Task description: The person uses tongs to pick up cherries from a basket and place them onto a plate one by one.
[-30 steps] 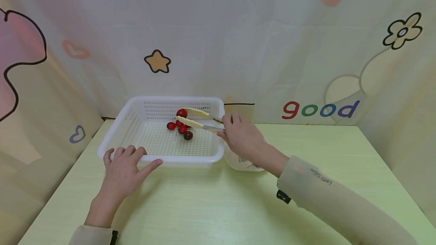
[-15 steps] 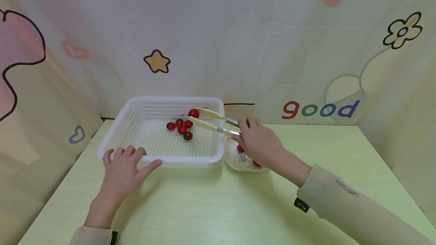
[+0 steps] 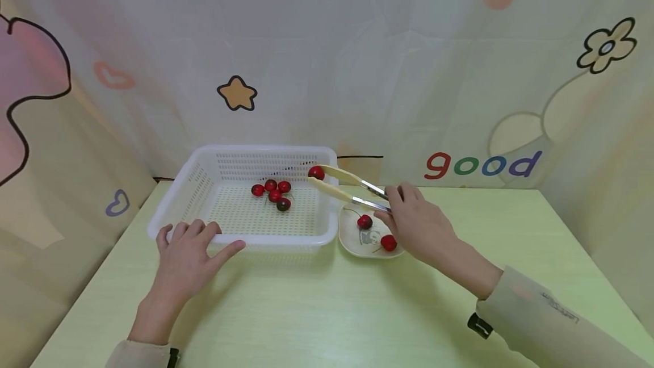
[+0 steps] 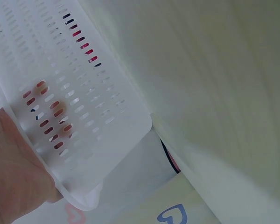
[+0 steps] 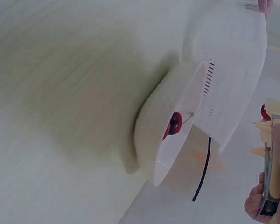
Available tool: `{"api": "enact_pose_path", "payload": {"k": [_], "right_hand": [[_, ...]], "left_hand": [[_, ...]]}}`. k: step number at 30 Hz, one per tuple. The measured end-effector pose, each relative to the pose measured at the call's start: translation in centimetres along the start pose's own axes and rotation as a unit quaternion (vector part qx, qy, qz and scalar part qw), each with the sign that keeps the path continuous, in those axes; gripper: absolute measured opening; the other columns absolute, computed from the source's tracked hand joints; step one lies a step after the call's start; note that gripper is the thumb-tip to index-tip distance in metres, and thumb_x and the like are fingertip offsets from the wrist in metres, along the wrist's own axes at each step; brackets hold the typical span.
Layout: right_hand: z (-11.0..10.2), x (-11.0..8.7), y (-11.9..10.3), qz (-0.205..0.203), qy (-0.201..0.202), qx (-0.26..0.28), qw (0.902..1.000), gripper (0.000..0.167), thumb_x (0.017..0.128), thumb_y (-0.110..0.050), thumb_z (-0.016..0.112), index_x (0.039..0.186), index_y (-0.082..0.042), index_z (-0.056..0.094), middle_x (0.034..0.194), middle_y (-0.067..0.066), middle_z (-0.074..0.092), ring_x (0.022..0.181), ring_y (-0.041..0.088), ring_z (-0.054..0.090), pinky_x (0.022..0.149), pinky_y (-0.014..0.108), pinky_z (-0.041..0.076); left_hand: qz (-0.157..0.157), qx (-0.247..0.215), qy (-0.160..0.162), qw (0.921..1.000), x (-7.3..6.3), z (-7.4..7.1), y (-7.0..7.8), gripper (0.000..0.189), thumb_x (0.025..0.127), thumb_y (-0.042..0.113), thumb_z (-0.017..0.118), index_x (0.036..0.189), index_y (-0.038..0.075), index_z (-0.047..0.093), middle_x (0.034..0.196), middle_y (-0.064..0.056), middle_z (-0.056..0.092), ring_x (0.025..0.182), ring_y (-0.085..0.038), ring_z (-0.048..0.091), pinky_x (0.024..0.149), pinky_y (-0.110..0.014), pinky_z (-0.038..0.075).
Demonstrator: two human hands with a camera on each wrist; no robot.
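My right hand [image 3: 421,223] grips a pair of tongs [image 3: 352,186] with cream tips and metal arms. Between the tips is a red cherry [image 3: 316,172], held up over the right end of a white perforated basket [image 3: 286,239]. Several more cherries [image 3: 275,195] lie clustered on the basket floor. My left hand [image 3: 186,260] rests on the basket's near rim, fingers bent over it and thumb along the outside; the left wrist view shows its fingertips through the slots. Right of the basket, a small white dish [image 3: 352,246] with a panda picture holds two cherries, one [image 5: 176,122] seen in the right wrist view.
The pale green table [image 3: 306,311] spreads in front of the basket and dish. Behind it hangs a patterned curtain [image 3: 327,72] with a star and the word "good", close behind the basket's far side.
My right hand has moved right with the tongs, lifting the cherry away from the cluster toward the basket's right end. The dish's cherries have come into sight. My left hand has stayed put.
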State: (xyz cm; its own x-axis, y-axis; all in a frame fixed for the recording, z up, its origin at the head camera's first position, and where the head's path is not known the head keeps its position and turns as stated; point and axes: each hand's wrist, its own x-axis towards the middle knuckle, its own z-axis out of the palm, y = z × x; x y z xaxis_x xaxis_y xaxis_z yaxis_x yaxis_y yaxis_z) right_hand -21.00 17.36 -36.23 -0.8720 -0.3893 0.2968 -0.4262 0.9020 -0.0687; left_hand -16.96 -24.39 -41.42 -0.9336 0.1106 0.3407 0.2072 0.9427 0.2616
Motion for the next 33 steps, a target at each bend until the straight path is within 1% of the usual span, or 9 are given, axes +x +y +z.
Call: {"api": "enact_pose_path", "payload": {"k": [9,16,25,30,33], "right_hand": [[0.2,-1.8,2.0,0.018,-0.008,0.007,0.9998,0.04,0.101,-0.034,0.067,0.119,0.0,0.053,0.092,0.011,0.047,0.076,0.024,0.046,0.049,0.028,0.039],[0.7,-3.1,3.2,0.02,-0.005,0.01,0.9997,0.04,0.1,-0.032,0.069,0.117,0.001,0.054,0.09,0.01,0.047,0.074,0.023,0.045,0.049,0.028,0.038],[1.4,-4.5,4.4,0.023,-0.002,0.013,0.9996,0.038,0.101,-0.032,0.068,0.115,0.0,0.053,0.088,0.01,0.046,0.071,0.022,0.042,0.046,0.027,0.036],[1.6,-5.1,4.9,0.018,-0.002,0.001,0.9998,0.038,0.1,-0.031,0.069,0.116,0.001,0.054,0.089,0.011,0.047,0.07,0.021,0.042,0.045,0.027,0.036],[1.8,-5.4,5.1,0.013,-0.009,-0.007,0.9998,0.04,0.099,-0.03,0.07,0.118,0.002,0.054,0.09,0.012,0.049,0.07,0.021,0.043,0.045,0.026,0.036]], "left_hand": [[-0.005,0.0,-0.009,0.9999,0.0,-0.2,0.2,0.061,0.092,0.069,0.061,0.107,0.011,0.067,0.102,-0.009,0.061,0.101,-0.042,0.049,0.101,-0.073,0.015],[-0.007,0.001,-0.011,0.9999,-0.1,-0.2,0.2,0.06,0.093,0.069,0.061,0.107,0.011,0.066,0.103,-0.009,0.062,0.101,-0.042,0.049,0.101,-0.073,0.015],[-0.007,-0.001,-0.011,0.9999,-0.1,-0.2,0.2,0.06,0.093,0.068,0.06,0.109,0.01,0.067,0.103,-0.01,0.061,0.101,-0.042,0.049,0.102,-0.074,0.015],[-0.006,-0.002,-0.012,0.9999,-0.1,-0.2,0.2,0.06,0.093,0.068,0.06,0.109,0.011,0.066,0.103,-0.009,0.061,0.102,-0.042,0.049,0.102,-0.074,0.015],[-0.005,-0.003,-0.012,0.9999,-0.1,-0.2,0.3,0.06,0.093,0.068,0.06,0.109,0.01,0.067,0.103,-0.01,0.061,0.102,-0.042,0.049,0.102,-0.074,0.015]]}}
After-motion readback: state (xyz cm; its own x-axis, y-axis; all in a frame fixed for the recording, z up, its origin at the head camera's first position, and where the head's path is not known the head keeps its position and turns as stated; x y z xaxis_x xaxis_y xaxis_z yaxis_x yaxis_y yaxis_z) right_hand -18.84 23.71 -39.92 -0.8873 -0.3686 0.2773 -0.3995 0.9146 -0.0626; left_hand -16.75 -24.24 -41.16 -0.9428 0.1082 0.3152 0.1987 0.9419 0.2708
